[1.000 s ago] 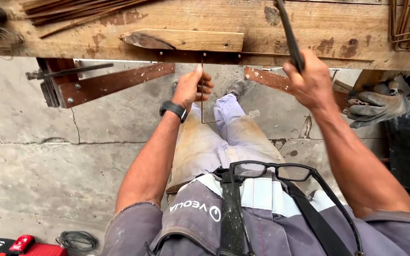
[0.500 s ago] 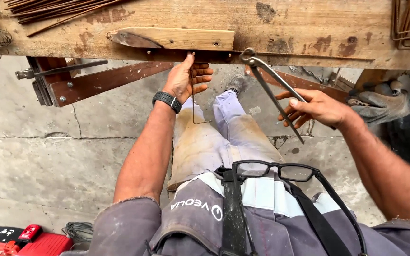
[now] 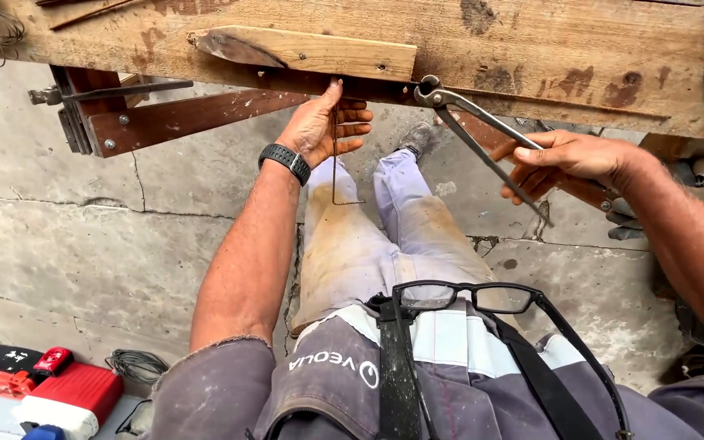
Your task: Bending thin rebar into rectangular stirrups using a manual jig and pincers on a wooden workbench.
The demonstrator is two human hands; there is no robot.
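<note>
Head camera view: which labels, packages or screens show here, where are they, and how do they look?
White printed logo patch: on the grey work garment, bottom centre, upside down.
Red and black plastic tool case: bottom left on the floor, boxy, small white marking.
Black wristwatch: on the left hand's wrist; its face is hidden.

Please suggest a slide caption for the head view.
Left hand steadies bent wire at wooden bench; right hand brings pincers.

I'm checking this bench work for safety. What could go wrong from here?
The left hand pinches a thin bent wire at the bench edge, close to the pincers in the right hand; a slip might nip the fingers. The wire's free end could jab. The glasses hanging at the chest protect no eyes.
</note>
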